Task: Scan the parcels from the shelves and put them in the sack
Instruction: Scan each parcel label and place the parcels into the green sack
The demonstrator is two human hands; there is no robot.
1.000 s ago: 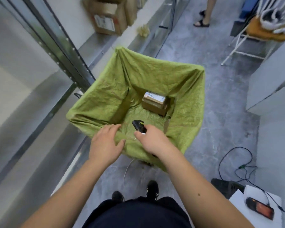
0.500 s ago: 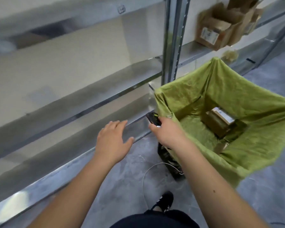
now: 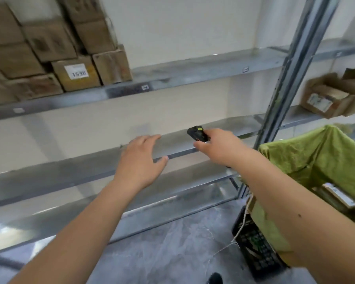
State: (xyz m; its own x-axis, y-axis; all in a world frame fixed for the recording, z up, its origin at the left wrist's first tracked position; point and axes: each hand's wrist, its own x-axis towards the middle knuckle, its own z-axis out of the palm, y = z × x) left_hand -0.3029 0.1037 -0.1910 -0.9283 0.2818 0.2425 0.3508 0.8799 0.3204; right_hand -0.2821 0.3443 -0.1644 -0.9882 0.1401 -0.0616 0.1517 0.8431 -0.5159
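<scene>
Right hand (image 3: 217, 148) grips the scanner (image 3: 198, 133), left hand (image 3: 142, 160) spread empty; blurred parcels (image 3: 49, 50) perhaps labelled.

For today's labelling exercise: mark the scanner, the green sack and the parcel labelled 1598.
scanner (image 3: 197, 133), head view, black front end.
green sack (image 3: 316, 158), head view, near wall.
parcel labelled 1598 (image 3: 78, 73), head view, white label.

A parcel storeroom or small warehouse. Galvanised grey metal shelving (image 3: 193, 70) lines a plain cream wall, stacked with brown labelled cardboard boxes (image 3: 76, 72). The floor is grey concrete (image 3: 172, 242).
</scene>
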